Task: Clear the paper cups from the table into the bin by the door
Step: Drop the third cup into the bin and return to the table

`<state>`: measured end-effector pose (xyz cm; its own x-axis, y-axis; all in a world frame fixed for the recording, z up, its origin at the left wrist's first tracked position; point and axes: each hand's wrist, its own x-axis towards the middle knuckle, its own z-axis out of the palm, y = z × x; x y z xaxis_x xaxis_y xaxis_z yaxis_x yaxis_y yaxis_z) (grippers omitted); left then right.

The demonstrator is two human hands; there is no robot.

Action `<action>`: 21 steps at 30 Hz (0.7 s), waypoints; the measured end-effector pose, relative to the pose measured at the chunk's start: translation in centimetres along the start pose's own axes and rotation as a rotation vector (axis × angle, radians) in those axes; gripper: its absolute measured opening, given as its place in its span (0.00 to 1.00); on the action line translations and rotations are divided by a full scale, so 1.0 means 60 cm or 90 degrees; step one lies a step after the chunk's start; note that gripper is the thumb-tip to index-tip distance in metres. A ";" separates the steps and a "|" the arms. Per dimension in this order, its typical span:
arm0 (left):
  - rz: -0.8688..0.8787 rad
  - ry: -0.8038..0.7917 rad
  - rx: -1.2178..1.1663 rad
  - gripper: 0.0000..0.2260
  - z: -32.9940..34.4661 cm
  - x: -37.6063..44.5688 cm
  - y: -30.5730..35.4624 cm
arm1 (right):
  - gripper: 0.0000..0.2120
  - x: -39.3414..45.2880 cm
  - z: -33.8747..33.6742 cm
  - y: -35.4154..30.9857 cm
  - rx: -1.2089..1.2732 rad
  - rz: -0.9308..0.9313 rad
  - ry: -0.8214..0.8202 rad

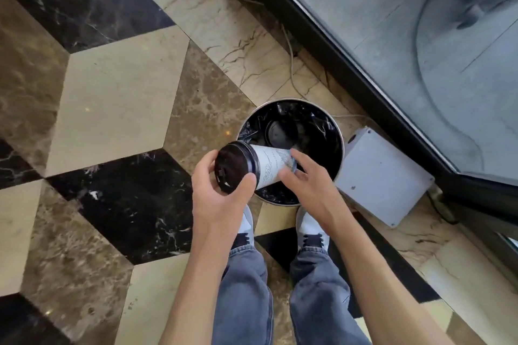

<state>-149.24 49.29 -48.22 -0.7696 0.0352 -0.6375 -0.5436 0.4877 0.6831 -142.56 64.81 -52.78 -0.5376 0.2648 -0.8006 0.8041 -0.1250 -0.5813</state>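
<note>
Floor: polished marble (pixel 117 87), cream, brown and black slabs, left of the bin.
Left hand: one (pixel 221 193), fingers curled around the cup's glossy black plastic lid (pixel 234 166).
Cup: one white paper cup (pixel 273 166) with printed lines, tipped on its side just over the bin's near rim.
Right hand: one (pixel 305 179), fingertips pinching the cup's base.
Bin: one round metal-rimmed bin (pixel 340 140), crinkled black liner; another dark lid lay inside.
Box: one smooth grey square box (pixel 384 176), touching the bin's right side.

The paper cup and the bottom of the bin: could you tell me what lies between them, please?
In the head view, nothing solid: the paper cup hangs over the bin, with open space down to a black lid inside.
</note>
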 end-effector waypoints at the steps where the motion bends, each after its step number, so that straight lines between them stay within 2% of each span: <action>1: 0.016 0.003 0.024 0.31 0.003 0.003 -0.001 | 0.26 0.005 0.005 0.000 -0.012 -0.003 -0.007; 6: 0.068 -0.023 0.115 0.32 0.012 0.008 0.000 | 0.21 0.011 0.008 -0.004 -0.044 -0.006 -0.012; 14: 0.066 -0.031 0.084 0.31 -0.005 -0.002 0.028 | 0.22 -0.022 -0.013 -0.049 -0.046 -0.027 0.046; 21: 0.137 -0.010 0.039 0.29 -0.077 -0.067 0.166 | 0.23 -0.133 -0.044 -0.207 -0.070 -0.119 0.076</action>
<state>-153.13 49.98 -37.22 -0.8598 0.1574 -0.4857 -0.3464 0.5190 0.7814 -147.60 66.77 -38.79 -0.6517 0.3848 -0.6536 0.7191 0.0393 -0.6938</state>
